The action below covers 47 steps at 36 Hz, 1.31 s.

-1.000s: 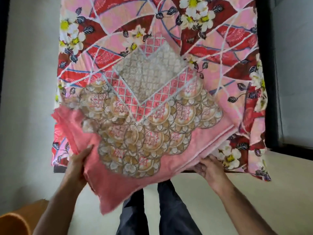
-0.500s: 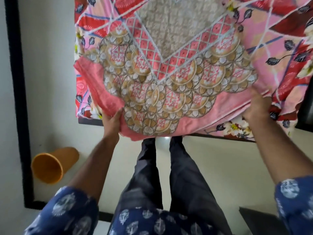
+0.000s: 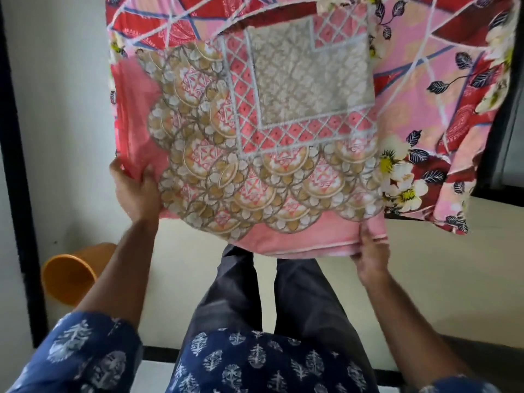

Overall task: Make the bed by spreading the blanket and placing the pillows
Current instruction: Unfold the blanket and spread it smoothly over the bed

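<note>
Over floral bedsheet [image 3: 442,80], folded pink patterned blanket [image 3: 263,143]

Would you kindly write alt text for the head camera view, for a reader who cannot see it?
Seen from above, a person's left hand and right hand grip the near corners of a folded pink blanket with scalloped gold medallions, held over a bed sheet printed with red and pink flowers. An orange bucket lies on the pale floor at left.

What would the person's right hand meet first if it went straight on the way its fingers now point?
The right hand already grips the near edge of the folded pink blanket; going straight on, it would probably meet the floral bedsheet beneath, though depth is unclear.
</note>
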### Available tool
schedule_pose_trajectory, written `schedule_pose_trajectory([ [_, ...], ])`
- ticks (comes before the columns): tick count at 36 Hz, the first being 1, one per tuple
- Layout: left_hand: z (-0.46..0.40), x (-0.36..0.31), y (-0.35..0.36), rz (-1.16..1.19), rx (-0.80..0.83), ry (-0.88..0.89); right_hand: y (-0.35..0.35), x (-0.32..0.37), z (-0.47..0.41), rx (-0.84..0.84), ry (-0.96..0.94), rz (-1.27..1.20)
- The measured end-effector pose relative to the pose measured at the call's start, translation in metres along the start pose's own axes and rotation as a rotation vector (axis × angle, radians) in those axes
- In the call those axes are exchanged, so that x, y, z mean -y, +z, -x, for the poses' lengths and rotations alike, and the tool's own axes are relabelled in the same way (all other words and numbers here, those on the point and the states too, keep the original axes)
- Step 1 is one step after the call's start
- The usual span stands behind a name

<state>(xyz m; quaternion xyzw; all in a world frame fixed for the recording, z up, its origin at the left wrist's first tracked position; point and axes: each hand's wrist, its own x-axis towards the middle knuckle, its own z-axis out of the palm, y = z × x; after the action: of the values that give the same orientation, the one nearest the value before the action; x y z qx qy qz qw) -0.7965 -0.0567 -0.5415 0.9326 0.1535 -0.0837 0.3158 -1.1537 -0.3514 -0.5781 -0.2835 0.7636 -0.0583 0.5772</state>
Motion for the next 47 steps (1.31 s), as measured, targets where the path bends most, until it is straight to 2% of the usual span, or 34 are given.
schedule_pose_trajectory([
  [2,-0.004,0.008,0.005,-0.209,-0.018,0.028,-0.01,-0.026,-0.001,0.068,0.079,0.243],
  [4,0.0,0.005,0.016,-0.4,0.024,0.097,-0.015,-0.034,-0.005,0.066,0.051,0.462],
  [6,0.013,-0.004,0.031,-0.502,0.134,0.217,-0.013,-0.027,-0.004,-0.052,-0.103,0.624],
  [8,0.029,-0.014,0.049,-0.515,0.284,0.431,-0.006,-0.01,0.0,-0.149,-0.331,0.688],
  [11,0.052,-0.03,0.085,-0.47,0.532,0.697,0.008,0.017,-0.013,-0.162,-0.689,0.747],
  [13,0.068,-0.045,0.108,-0.47,0.677,0.803,0.024,0.041,-0.026,-0.154,-0.807,0.785],
  [15,0.086,-0.065,0.127,-0.471,0.792,0.886,0.041,0.061,-0.036,-0.152,-0.838,0.836],
  [19,0.115,-0.102,0.159,-0.431,0.914,0.942,0.06,0.086,-0.045,-0.123,-0.741,0.841],
  [22,0.128,-0.123,0.176,-0.345,0.989,0.918,0.056,0.089,-0.047,-0.082,-0.802,0.771],
  [27,0.147,-0.153,0.198,-0.246,1.083,0.706,0.049,0.076,-0.032,-0.113,-0.943,0.79],
  [33,0.165,-0.18,0.206,-0.18,1.076,0.509,0.059,0.06,0.002,0.236,-0.899,0.796],
  [39,0.158,-0.194,0.216,-0.332,0.892,0.382,0.085,0.059,0.026,0.735,-0.841,0.82],
  [41,0.147,-0.194,0.215,-0.318,0.837,0.361,0.089,0.068,0.022,0.822,-0.837,0.797],
  [43,0.138,-0.191,0.21,-0.299,0.79,0.368,0.09,0.077,0.009,0.763,-0.821,0.688],
  [47,0.128,-0.181,0.192,-0.302,0.721,0.48,0.089,0.098,-0.026,0.343,-0.843,0.412],
])
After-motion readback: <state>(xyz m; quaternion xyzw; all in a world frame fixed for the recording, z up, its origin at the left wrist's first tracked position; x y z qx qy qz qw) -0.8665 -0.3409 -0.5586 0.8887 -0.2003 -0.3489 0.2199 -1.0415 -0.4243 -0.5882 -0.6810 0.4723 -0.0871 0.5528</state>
